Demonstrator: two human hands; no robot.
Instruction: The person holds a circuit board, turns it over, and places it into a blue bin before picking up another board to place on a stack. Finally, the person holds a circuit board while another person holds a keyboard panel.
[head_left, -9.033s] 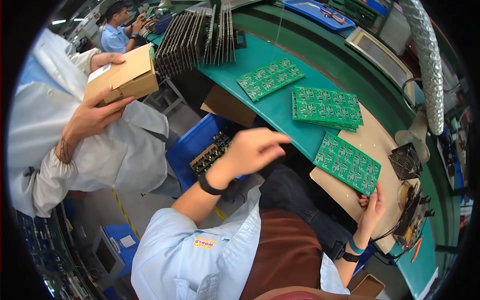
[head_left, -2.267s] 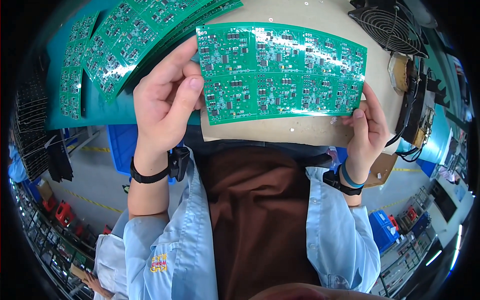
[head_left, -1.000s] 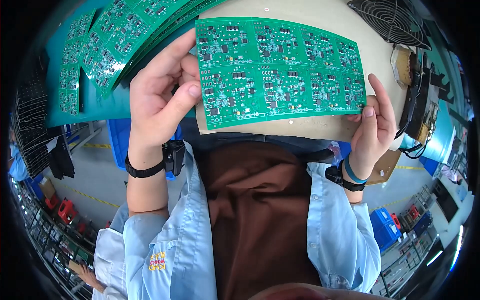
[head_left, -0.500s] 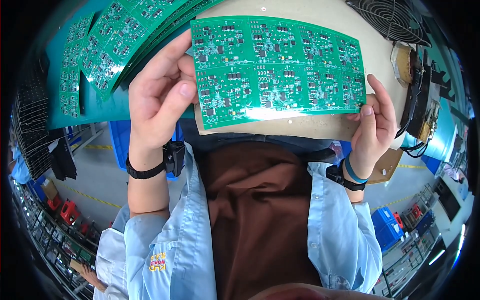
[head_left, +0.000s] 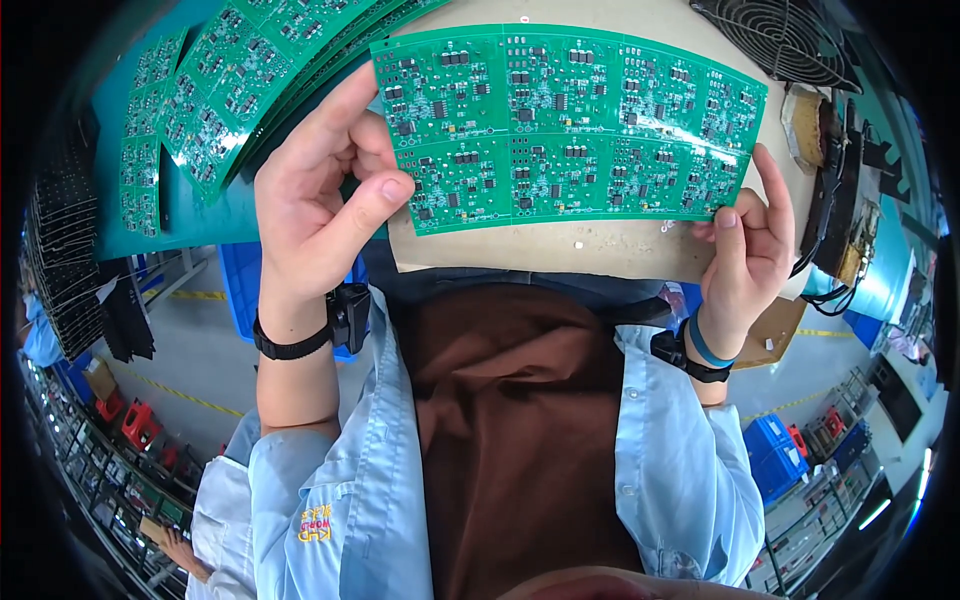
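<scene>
A green circuit board panel [head_left: 565,135], covered with repeated groups of small black chips, is held up in front of me above a brown work surface. My left hand [head_left: 325,180] grips its left edge, the thumb lying over the lower left part and the fingers at or behind the edge. At the lower right corner my right hand [head_left: 748,235] pinches it, thumb on the front face and a finger along the right edge. Light glints across the panel's right half. The fingertips behind it are hidden.
A fanned stack of similar circuit boards [head_left: 235,85] lies on the teal table [head_left: 200,220] at the far left. Brown sheeting [head_left: 470,252] covers the middle, with small crumbs on it. A round black fan guard [head_left: 775,35] and a yellowish sponge [head_left: 805,125] are at the right. A blue bin [head_left: 237,290] stands below left.
The panel has tilted: its right end reaches farther right, its lower edge sits higher, and the glare moved from the bottom edge to the right half. Both hands keep their hold.
</scene>
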